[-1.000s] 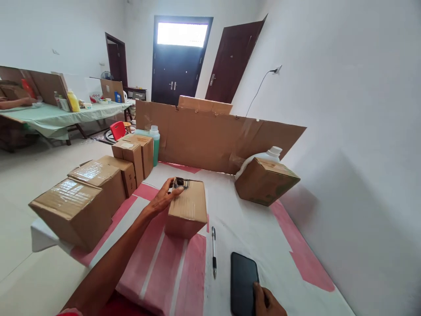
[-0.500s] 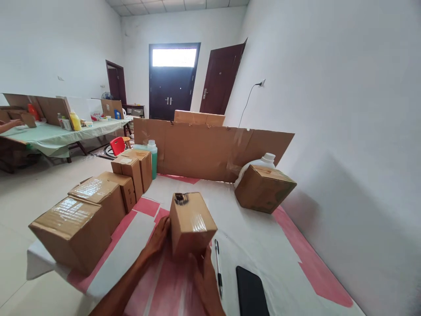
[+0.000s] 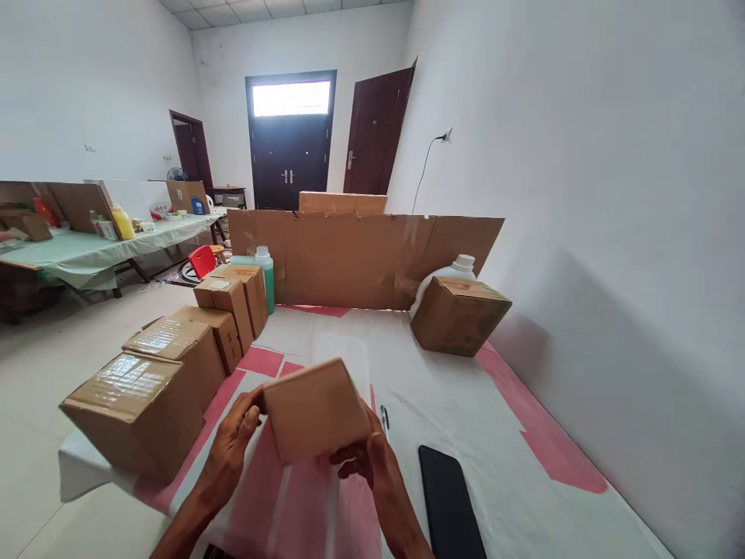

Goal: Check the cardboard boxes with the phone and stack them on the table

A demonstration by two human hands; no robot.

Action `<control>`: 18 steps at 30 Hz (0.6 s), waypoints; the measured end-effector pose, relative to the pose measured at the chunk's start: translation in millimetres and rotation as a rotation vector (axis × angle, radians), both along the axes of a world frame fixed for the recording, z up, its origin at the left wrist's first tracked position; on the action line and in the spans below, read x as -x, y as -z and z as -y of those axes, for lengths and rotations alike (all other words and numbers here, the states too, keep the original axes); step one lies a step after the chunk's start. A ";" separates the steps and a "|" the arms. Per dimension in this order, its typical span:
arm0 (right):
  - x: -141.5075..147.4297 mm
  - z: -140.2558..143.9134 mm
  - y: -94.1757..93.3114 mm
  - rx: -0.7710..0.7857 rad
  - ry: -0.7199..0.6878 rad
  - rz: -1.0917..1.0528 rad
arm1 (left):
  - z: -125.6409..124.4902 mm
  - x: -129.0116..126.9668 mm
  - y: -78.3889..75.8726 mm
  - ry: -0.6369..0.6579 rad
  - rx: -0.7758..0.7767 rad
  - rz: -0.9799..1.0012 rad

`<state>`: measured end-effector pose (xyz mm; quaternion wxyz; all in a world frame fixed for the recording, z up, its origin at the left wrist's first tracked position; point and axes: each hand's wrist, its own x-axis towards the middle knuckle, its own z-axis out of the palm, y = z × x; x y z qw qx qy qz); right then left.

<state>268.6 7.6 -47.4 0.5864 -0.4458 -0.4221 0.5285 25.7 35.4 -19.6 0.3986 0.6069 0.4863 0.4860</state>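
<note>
A small brown cardboard box (image 3: 317, 415) is held between my two hands above the near part of the table, its plain side turned towards me. My left hand (image 3: 236, 435) grips its left edge, the fingertips partly hidden behind it. At the lower right corner, my right hand (image 3: 372, 458) holds the box with curled fingers under and beside it. A pen (image 3: 385, 419) lies just past my right hand, partly covered by it. To the right of that hand rests a black phone (image 3: 451, 501).
Several cardboard boxes (image 3: 131, 404) line the table's left edge, with a green-liquid bottle (image 3: 266, 279) behind them. A larger box (image 3: 459, 318) and a white jug (image 3: 462, 266) stand at the right. A cardboard panel (image 3: 343, 260) closes the far side; a wall (image 3: 611, 256) runs along the right.
The small box has been lifted and tipped, so a plain side faces me instead of its dark-marked top. Both hands have come up with it. The camera view has shifted slightly.
</note>
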 end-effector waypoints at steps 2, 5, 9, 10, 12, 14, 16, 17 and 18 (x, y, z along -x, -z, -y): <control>-2.3 -14.9 0.7 -0.049 -0.015 0.115 | -15.6 -12.4 8.4 0.052 -0.002 0.061; -6.8 -45.1 -1.4 -0.049 0.057 0.244 | -38.7 -37.5 28.6 0.119 0.034 0.082; -25.4 -76.1 -7.3 -0.055 0.191 0.291 | -57.6 -79.4 36.6 0.172 0.005 0.021; -35.5 -79.4 -8.6 -0.063 0.225 0.295 | -61.3 -92.4 33.5 0.198 -0.022 0.021; -64.4 -81.8 -9.3 -0.074 0.328 0.303 | -70.7 -124.0 25.4 0.284 -0.080 0.025; -103.9 -81.3 -6.3 -0.055 0.471 0.317 | -84.8 -164.1 20.2 0.418 -0.110 0.015; -150.1 -81.6 1.1 0.013 0.599 0.349 | -102.7 -211.1 21.3 0.559 -0.093 -0.008; -173.9 -82.8 5.9 0.059 0.649 0.370 | -112.2 -235.7 24.0 0.620 -0.067 -0.024; -197.1 -85.1 11.1 0.104 0.686 0.392 | -121.6 -259.9 27.4 0.670 -0.036 -0.052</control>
